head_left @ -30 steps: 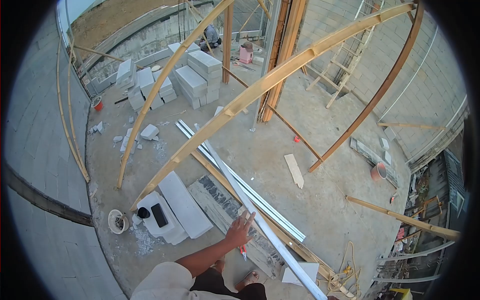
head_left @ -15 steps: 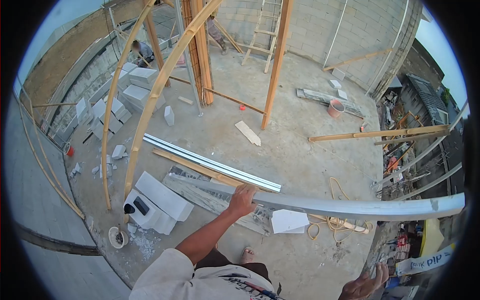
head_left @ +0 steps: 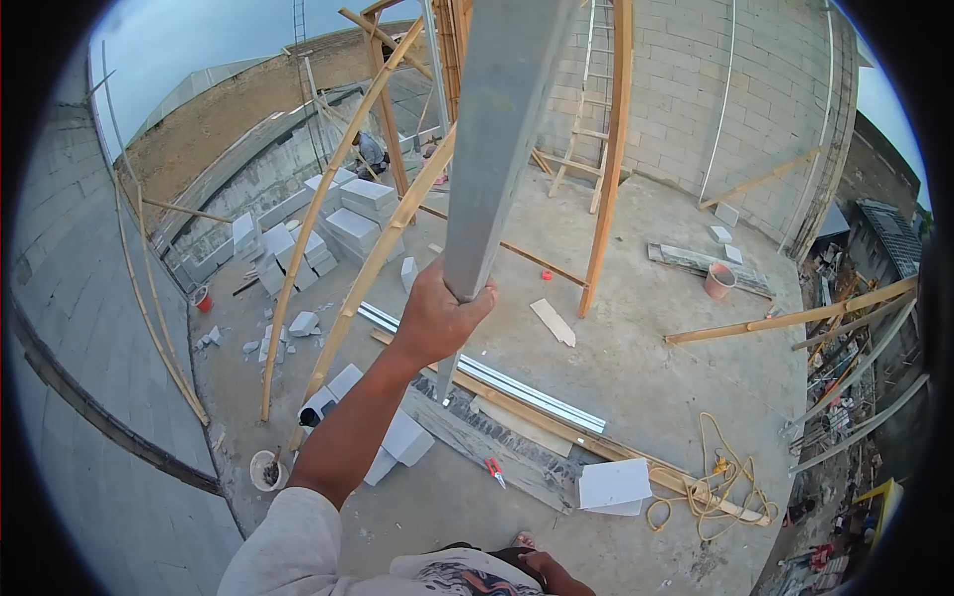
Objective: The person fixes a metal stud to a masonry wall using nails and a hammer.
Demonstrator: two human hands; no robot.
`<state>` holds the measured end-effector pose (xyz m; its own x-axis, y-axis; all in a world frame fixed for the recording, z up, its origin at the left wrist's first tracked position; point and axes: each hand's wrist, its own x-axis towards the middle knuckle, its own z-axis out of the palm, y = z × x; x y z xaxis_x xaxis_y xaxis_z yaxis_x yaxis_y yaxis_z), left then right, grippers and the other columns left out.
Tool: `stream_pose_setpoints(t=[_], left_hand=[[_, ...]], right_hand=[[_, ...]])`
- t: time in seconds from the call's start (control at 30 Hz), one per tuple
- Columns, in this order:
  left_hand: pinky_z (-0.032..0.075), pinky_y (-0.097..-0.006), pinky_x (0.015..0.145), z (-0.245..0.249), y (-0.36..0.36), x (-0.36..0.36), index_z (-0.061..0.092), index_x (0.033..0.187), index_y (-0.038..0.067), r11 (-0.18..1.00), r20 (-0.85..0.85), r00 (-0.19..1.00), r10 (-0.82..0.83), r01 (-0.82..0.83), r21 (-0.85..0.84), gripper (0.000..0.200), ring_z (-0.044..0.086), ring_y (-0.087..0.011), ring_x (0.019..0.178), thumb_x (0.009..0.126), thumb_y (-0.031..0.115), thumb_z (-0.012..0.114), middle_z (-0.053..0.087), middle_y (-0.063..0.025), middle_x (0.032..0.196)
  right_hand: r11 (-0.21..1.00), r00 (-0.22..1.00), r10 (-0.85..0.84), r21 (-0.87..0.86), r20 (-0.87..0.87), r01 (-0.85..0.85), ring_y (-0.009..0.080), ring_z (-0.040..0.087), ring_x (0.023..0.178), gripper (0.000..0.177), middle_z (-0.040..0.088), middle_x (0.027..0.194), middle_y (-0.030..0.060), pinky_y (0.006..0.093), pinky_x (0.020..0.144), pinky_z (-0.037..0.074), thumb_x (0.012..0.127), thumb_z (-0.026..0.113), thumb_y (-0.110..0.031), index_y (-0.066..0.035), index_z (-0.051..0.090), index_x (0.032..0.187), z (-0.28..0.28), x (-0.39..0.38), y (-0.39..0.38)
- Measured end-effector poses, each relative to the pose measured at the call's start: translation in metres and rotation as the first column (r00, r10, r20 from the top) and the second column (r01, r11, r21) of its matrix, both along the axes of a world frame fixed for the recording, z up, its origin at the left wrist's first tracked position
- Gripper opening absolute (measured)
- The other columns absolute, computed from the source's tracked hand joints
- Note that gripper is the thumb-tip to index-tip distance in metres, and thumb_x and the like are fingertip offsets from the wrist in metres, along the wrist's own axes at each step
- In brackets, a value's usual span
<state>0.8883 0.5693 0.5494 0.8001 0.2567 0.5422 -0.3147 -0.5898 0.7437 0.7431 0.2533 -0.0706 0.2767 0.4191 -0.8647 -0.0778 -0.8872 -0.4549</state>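
Note:
My left hand (head_left: 447,313) is wrapped round a long grey metal profile (head_left: 502,129), which stands almost upright in front of me. Its upper part runs out of view at the top, and its thin lower end comes down near the planks on the floor. Low at the front edge, beside my shirt, my right hand (head_left: 555,573) is partly visible; its fingers cannot be made out. Below the profile lie a weathered board (head_left: 497,442), light metal channels (head_left: 537,390) and a small red-handled tool (head_left: 495,472).
White blocks (head_left: 358,223) are stacked at the left, where a person (head_left: 371,154) crouches. Slanted bamboo poles (head_left: 338,189) and an upright timber post (head_left: 606,169) stand nearby. A white slab (head_left: 613,485), yellow hose (head_left: 711,497), buckets (head_left: 719,280) and a ladder (head_left: 586,129) are around.
The metal profile has swung from lying across to the right to nearly upright, with my left hand still round it. My right hand has moved left towards my body. The view has shifted.

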Motion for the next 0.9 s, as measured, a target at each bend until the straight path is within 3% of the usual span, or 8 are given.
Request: stream_pose_setpoints(t=[0.03,0.1,0.2,0.5,0.53,0.8,0.83,0.9], left_hand=[[0.047,-0.0305,0.069,0.014,0.017,-0.017,0.063,0.08,0.001,0.999,0.034,0.999,0.006,-0.005,-0.037,0.013,0.061,-0.0137,0.072,0.077,0.013,0.068,0.064,-0.0043,0.077],[0.047,-0.0296,0.072,0.031,0.056,-0.055,0.061,0.086,0.002,0.998,0.032,0.999,-0.035,0.037,-0.058,0.014,0.061,-0.0145,0.076,0.076,0.01,0.067,0.064,-0.0057,0.08],[0.047,-0.0302,0.076,0.035,0.1,-0.121,0.055,0.094,0.004,0.996,0.116,0.993,-0.02,0.031,-0.088,0.022,0.061,-0.0155,0.082,0.075,0.007,0.066,0.061,-0.0073,0.083],[0.051,-0.0316,0.072,-0.015,0.174,-0.295,0.048,0.094,0.007,0.892,0.431,0.902,0.014,0.184,-0.414,0.028,0.057,-0.0153,0.075,0.074,0.006,0.067,0.057,-0.0069,0.081],[0.052,-0.03,0.073,-0.018,0.178,-0.312,0.046,0.094,0.008,0.884,0.449,0.893,0.001,0.21,-0.419,0.026,0.057,-0.0146,0.078,0.077,0.008,0.065,0.055,-0.0054,0.081],[0.056,-0.0288,0.075,-0.033,0.189,-0.393,0.043,0.097,0.006,0.841,0.494,0.869,-0.016,0.279,-0.464,0.025,0.06,-0.0151,0.08,0.085,0.012,0.065,0.053,-0.005,0.083],[0.056,-0.0288,0.075,-0.034,0.189,-0.397,0.043,0.097,0.006,0.841,0.491,0.871,-0.011,0.274,-0.467,0.025,0.06,-0.0151,0.08,0.085,0.012,0.065,0.053,-0.005,0.083],[0.056,-0.029,0.075,-0.035,0.188,-0.401,0.043,0.097,0.006,0.856,0.45,0.893,-0.018,0.246,-0.454,0.026,0.06,-0.0149,0.079,0.085,0.013,0.066,0.053,-0.0053,0.084]], right_hand=[[0.942,0.909,0.335,-0.082,0.25,-0.325,0.0337,0.056,0.12,0.062,0.058,0.13,0.0194,0.0417,0.101,0.044,0.091,0.049,-0.053,-0.006,0.057,0.13,-0.028,0.001,0.011],[0.94,0.901,0.336,-0.156,0.274,-0.304,0.0324,0.056,0.121,0.059,0.058,0.131,0.0158,0.0427,0.102,0.043,0.089,0.051,-0.052,-0.009,0.059,0.129,-0.06,-0.013,0.024],[0.934,0.885,0.272,-0.326,0.377,-0.149,0.0314,0.057,0.12,0.054,0.058,0.13,0.017,0.0422,0.103,0.043,0.088,0.052,-0.049,-0.01,0.062,0.125,-0.028,-0.029,0.048],[0.976,0.928,-0.211,0.011,0.307,0.218,0.037,0.05,0.126,0.071,0.055,0.13,0.0271,0.0407,0.106,0.037,0.086,0.055,-0.059,-0.001,0.059,0.127,0.056,-0.087,0.023],[0.956,0.956,-0.261,-0.105,0.134,0.276,0.0398,0.05,0.126,0.078,0.054,0.129,0.0314,0.0403,0.107,0.035,0.086,0.054,-0.062,0.007,0.059,0.123,0.075,-0.083,0.023],[0.917,0.929,-0.37,-0.161,0.005,0.366,0.0414,0.049,0.126,0.079,0.055,0.128,0.0314,0.0414,0.106,0.035,0.086,0.052,-0.063,0.006,0.059,0.124,0.139,-0.095,0.041],[0.918,0.931,-0.366,-0.165,0.002,0.362,0.0414,0.049,0.126,0.079,0.055,0.128,0.0314,0.0414,0.106,0.035,0.086,0.052,-0.063,0.006,0.059,0.124,0.125,-0.09,0.037],[0.994,0.978,0.067,-0.103,0.197,-0.047,0.041,0.053,0.122,0.074,0.059,0.122,0.0305,0.0417,0.103,0.039,0.086,0.055,-0.06,0.005,0.06,0.123,0.098,-0.078,0.041]])
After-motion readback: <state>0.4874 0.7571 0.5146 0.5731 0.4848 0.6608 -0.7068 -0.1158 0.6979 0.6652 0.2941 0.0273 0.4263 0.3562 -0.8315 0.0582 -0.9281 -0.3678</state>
